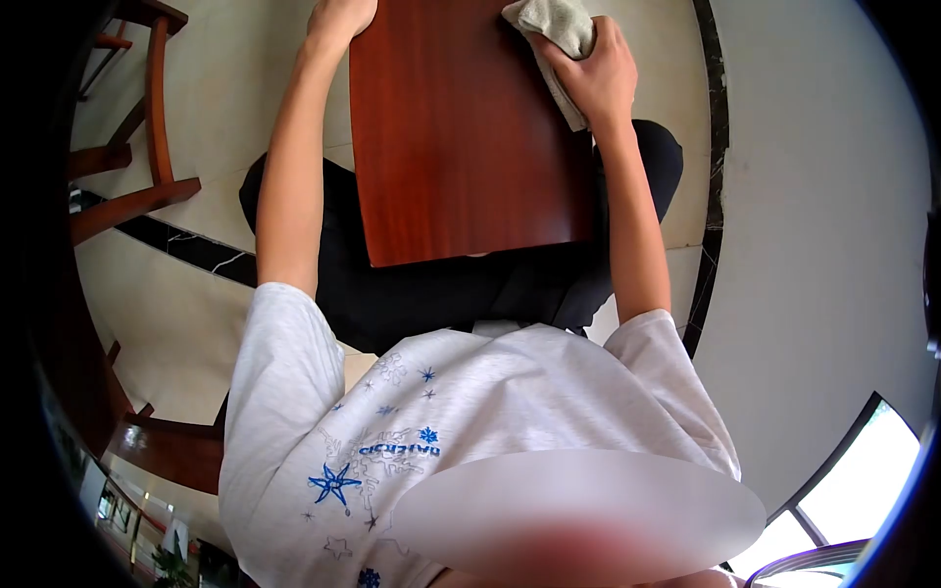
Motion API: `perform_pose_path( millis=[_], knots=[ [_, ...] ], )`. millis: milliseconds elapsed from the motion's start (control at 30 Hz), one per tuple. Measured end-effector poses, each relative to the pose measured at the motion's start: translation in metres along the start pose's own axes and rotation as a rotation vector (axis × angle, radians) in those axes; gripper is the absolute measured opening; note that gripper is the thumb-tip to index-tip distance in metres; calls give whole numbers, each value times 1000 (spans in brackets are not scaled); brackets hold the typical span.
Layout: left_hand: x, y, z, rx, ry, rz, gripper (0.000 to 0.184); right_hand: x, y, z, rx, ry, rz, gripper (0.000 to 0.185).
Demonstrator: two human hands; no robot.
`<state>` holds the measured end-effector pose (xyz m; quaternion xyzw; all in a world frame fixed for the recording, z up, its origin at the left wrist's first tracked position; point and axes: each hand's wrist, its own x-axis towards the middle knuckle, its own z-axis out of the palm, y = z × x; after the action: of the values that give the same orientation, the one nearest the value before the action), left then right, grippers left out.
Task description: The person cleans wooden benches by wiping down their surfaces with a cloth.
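Observation:
A reddish-brown polished wooden panel (461, 147) lies in front of my body, above my dark-trousered legs; its top end runs out of view. My left hand (343, 16) grips the panel's left edge near the top of the frame, its fingers partly cut off or hidden. A light grey cloth (555, 27) is bunched in my right hand (600, 78), at the panel's upper right edge. Part of the cloth hangs down along that edge, under my thumb and palm.
Wooden chair parts (159, 108) stand on the left. Pale floor tiles (221, 98) have a black marble strip (201, 252) across them. A white wall (814, 196) rises close on the right, and a bright window (863, 480) shows at lower right.

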<state>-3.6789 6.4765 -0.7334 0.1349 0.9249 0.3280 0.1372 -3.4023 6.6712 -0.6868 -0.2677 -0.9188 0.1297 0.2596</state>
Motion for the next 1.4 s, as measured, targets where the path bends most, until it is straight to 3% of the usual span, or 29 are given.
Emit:
perform_pose_path(
  millis=[200,300,433,600,700,1067,1200,1400],
  knots=[
    [11,-9,5,-36,-27,-67,85,3,-7,1,1,-78,109,64],
    [16,-12,7,-65,-63,77,92,-5,-2,4,-76,-26,167,68],
    [-2,-6,-2,-78,-76,115,93,-57,-16,-21,-81,16,205,64],
    [-3,-7,1,-91,-65,92,89,-135,-58,-66,-140,-5,403,61],
    [12,-17,3,-36,-127,116,90,-161,-74,-68,-200,55,379,62],
    [10,-15,3,-109,-154,205,94,-138,-77,-55,-246,-89,326,67],
    [5,-10,-2,-79,-106,226,92,-136,-83,-54,-305,-39,189,69],
    [24,-25,11,-186,-97,273,88,-134,-87,-57,-182,-132,16,72]
  ],
)
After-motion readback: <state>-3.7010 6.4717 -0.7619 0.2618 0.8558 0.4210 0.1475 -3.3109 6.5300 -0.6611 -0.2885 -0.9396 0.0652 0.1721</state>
